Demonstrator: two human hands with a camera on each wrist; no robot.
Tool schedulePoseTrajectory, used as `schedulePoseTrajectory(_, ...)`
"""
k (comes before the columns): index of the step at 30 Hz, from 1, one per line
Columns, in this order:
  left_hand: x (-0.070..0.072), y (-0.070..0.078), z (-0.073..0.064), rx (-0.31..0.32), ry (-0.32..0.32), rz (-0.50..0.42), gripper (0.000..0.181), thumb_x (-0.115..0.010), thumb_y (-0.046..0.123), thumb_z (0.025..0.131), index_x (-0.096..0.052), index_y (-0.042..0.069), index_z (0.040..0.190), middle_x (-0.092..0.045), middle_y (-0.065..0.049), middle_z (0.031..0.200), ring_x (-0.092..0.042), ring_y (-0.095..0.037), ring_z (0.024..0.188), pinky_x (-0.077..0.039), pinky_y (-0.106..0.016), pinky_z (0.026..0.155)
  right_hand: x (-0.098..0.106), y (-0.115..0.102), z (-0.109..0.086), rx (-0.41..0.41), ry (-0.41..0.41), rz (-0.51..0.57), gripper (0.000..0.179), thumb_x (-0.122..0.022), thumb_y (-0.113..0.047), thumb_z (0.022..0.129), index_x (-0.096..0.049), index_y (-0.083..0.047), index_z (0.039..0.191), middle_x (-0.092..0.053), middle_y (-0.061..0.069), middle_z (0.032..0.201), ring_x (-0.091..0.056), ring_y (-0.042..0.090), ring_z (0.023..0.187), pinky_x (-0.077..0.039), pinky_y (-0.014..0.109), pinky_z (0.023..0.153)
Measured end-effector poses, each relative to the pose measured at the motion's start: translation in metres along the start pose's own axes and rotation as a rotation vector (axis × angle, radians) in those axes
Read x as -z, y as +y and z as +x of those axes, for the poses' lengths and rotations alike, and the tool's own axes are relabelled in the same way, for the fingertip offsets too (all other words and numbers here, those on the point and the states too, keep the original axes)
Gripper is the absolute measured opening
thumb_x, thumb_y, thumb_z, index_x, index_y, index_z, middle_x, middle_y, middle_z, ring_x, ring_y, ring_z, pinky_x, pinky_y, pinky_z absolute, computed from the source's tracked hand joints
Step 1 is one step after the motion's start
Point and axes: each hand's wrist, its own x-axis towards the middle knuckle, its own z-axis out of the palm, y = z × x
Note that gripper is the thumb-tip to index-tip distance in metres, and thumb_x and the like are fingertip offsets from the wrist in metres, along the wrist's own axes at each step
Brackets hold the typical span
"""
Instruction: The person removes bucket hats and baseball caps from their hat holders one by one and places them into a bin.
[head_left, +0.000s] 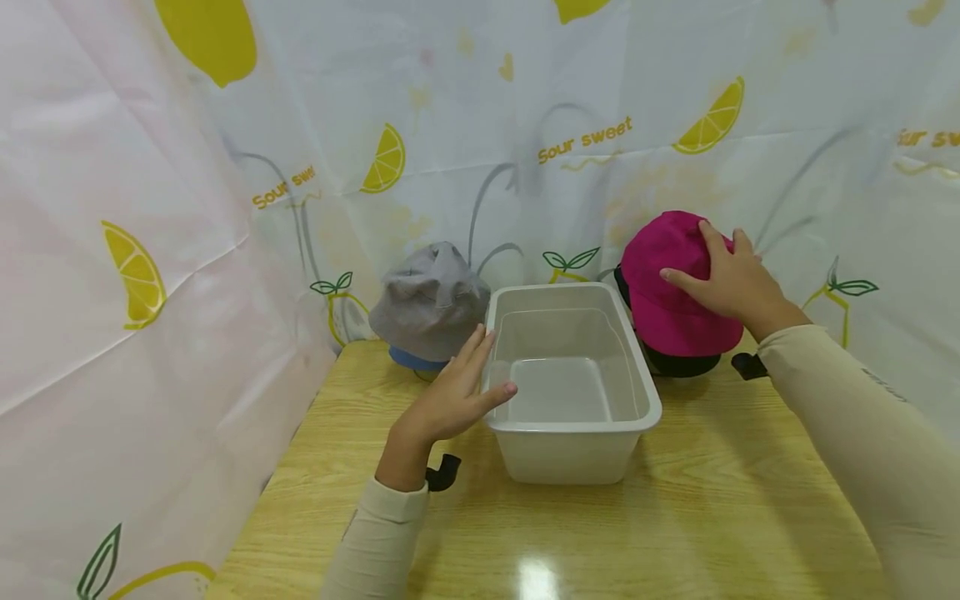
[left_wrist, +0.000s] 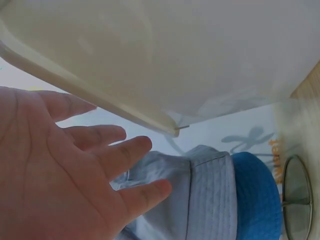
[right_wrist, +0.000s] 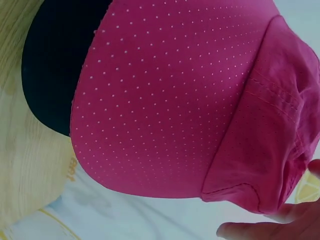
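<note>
My right hand (head_left: 738,279) reaches over the crown of a pink cap (head_left: 667,308), its fingers spread and thumb out toward the cap's front. In the right wrist view, small pale dots cover the pink cap's brim (right_wrist: 160,95), and a black cap (right_wrist: 55,60) sits underneath. My left hand (head_left: 450,400) is at the left side of a pale plastic basin (head_left: 573,427), fingers extended near its rim and nothing held. Behind that hand, a grey bucket hat (head_left: 431,304) sits on top of a blue hat (left_wrist: 257,197).
A round wire base (left_wrist: 297,200) shows below the blue hat. The basin stands between the two hat stacks on a wood-grain table (head_left: 570,533). Close behind and to the left hangs a lemon-printed white curtain (head_left: 465,108).
</note>
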Motion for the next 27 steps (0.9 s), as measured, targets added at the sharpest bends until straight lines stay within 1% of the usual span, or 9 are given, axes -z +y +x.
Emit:
schedulePoseTrajectory(2, -0.001, 0.0, 0.0, 0.005, -0.008, -0.005, 0.093, -0.047, 0.075, 0.097, -0.008, 0.029, 0.168, 0.001, -0.004, 0.176, -0.01, -0.034, 0.16, -0.015, -0.066, 0.124, 0.0, -0.001, 0.002, 0.006, 0.009, 0.008, 0.111, -0.051, -0.08, 0.09, 0.005, -0.025, 0.168, 0.003, 0.039, 0.165, -0.03, 0.071, 0.133, -0.033, 0.083, 0.099)
schedulePoseTrajectory(6, -0.004, 0.0, 0.001, 0.004, -0.035, 0.001, 0.094, -0.048, 0.073, 0.097, -0.008, 0.026, 0.168, -0.001, -0.008, 0.176, -0.009, -0.033, 0.16, -0.013, -0.064, 0.125, -0.002, -0.002, 0.005, 0.017, 0.021, 0.014, 0.107, -0.051, -0.079, 0.091, 0.001, -0.026, 0.168, 0.002, 0.038, 0.166, -0.031, 0.07, 0.134, -0.032, 0.083, 0.1)
schedulePoseTrajectory(8, -0.006, 0.0, 0.002, 0.011, -0.058, 0.006, 0.095, -0.047, 0.074, 0.097, -0.006, 0.026, 0.168, 0.002, -0.007, 0.176, -0.006, -0.031, 0.161, -0.011, -0.062, 0.126, -0.003, -0.001, 0.006, 0.02, 0.021, 0.018, 0.105, -0.051, -0.077, 0.093, 0.001, -0.026, 0.168, 0.002, 0.038, 0.166, -0.03, 0.069, 0.135, -0.031, 0.084, 0.101)
schedulePoseTrajectory(11, -0.009, -0.001, 0.002, 0.021, -0.084, -0.002, 0.096, -0.047, 0.075, 0.097, -0.002, 0.028, 0.167, 0.009, 0.0, 0.175, -0.001, -0.03, 0.161, -0.01, -0.061, 0.127, -0.005, -0.001, 0.008, 0.028, 0.033, 0.025, 0.102, -0.051, -0.075, 0.094, -0.001, -0.027, 0.169, -0.002, 0.038, 0.166, -0.032, 0.068, 0.134, -0.032, 0.084, 0.1)
schedulePoseTrajectory(14, -0.01, -0.002, 0.002, 0.042, -0.095, -0.03, 0.096, -0.05, 0.075, 0.095, 0.0, 0.033, 0.167, 0.018, 0.008, 0.173, 0.001, -0.027, 0.161, -0.016, -0.059, 0.126, -0.006, 0.0, 0.008, 0.04, 0.051, 0.031, 0.1, -0.052, -0.073, 0.095, -0.003, -0.026, 0.169, -0.009, 0.038, 0.165, -0.034, 0.067, 0.134, -0.033, 0.083, 0.1)
schedulePoseTrajectory(16, -0.011, -0.003, 0.002, 0.053, -0.099, -0.048, 0.098, -0.051, 0.075, 0.095, 0.0, 0.033, 0.167, 0.02, 0.009, 0.172, 0.002, -0.024, 0.161, -0.019, -0.057, 0.126, -0.007, 0.0, 0.008, 0.05, 0.065, 0.03, 0.098, -0.052, -0.071, 0.096, -0.005, -0.026, 0.169, -0.014, 0.037, 0.164, -0.034, 0.065, 0.134, -0.033, 0.082, 0.1)
schedulePoseTrajectory(19, -0.011, -0.003, 0.002, 0.061, -0.098, -0.051, 0.1, -0.052, 0.075, 0.094, -0.001, 0.031, 0.167, 0.02, 0.005, 0.173, 0.002, -0.024, 0.161, -0.02, -0.057, 0.126, -0.007, 0.001, 0.009, 0.071, 0.083, 0.019, 0.095, -0.052, -0.067, 0.098, -0.008, -0.024, 0.169, -0.02, 0.037, 0.163, -0.034, 0.062, 0.137, -0.033, 0.082, 0.101)
schedulePoseTrajectory(23, -0.01, -0.003, 0.002, 0.053, -0.089, -0.042, 0.101, -0.053, 0.075, 0.094, -0.003, 0.027, 0.168, 0.015, 0.0, 0.175, -0.001, -0.026, 0.161, -0.022, -0.059, 0.125, -0.008, 0.003, 0.01, 0.108, 0.126, -0.003, 0.086, -0.053, -0.061, 0.1, -0.019, -0.02, 0.168, -0.03, 0.037, 0.16, -0.035, 0.059, 0.14, -0.033, 0.081, 0.102)
schedulePoseTrajectory(27, -0.011, -0.003, 0.002, 0.059, -0.092, -0.048, 0.102, -0.054, 0.076, 0.093, -0.002, 0.03, 0.168, 0.016, 0.002, 0.175, -0.002, -0.025, 0.161, -0.024, -0.058, 0.125, -0.007, 0.003, 0.009, 0.135, 0.164, -0.041, 0.075, -0.054, -0.054, 0.103, -0.035, -0.014, 0.163, -0.038, 0.035, 0.157, -0.037, 0.055, 0.142, -0.034, 0.078, 0.105)
